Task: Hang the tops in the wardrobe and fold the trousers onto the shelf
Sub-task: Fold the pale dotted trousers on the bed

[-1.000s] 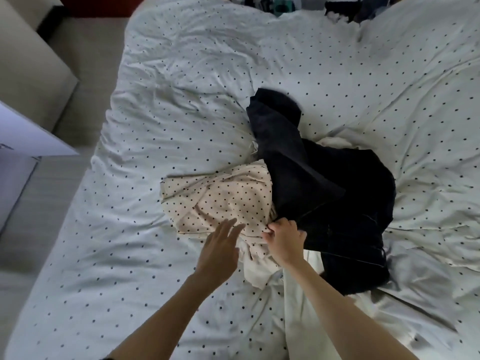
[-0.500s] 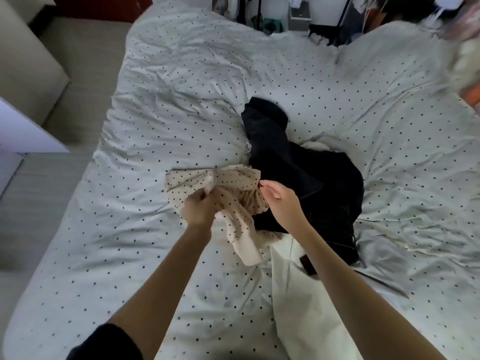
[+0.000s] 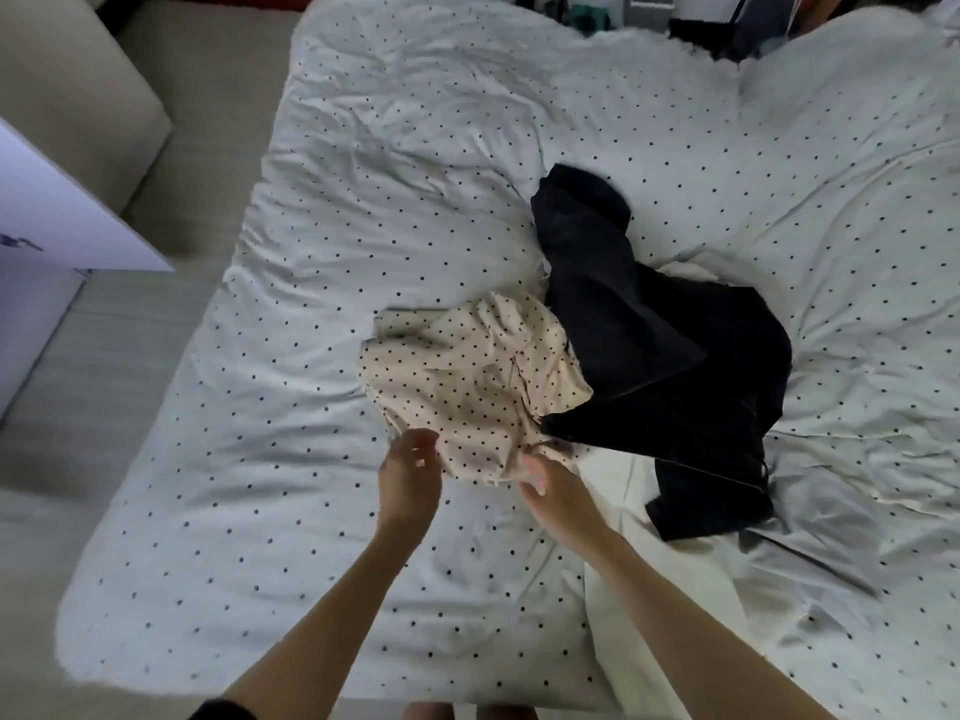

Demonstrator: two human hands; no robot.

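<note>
Two bare forearms reach in from the near edge over the bed (image 3: 260, 511), which is covered by a white, black-dotted duvet. Left hand (image 3: 408, 472) sits at the near-left hem of the cream dotted top (image 3: 467, 387); fingers loosely curled, tips at the fabric edge. Motion blur; cannot tell whether it pinches the cloth or only touches it. Right hand (image 3: 550, 483) at the near-right hem, fingers bent toward the cloth; grip likewise not readable.

Cream top lies crumpled mid-bed, its right side tucked against and partly under the dark garment (image 3: 649, 366), which sprawls toward the far right. A plain white garment (image 3: 623, 511) runs under the right forearm toward the near edge.

Beyond the bed: floor, a white furniture corner (image 3: 62, 215) at left, clutter at the far edge. No wardrobe or hanger in view.

Risks, as judged: lifting the top may drag the dark piece along, since they overlap. A hem-only hold could leave it bunched, awkward to hang.
</note>
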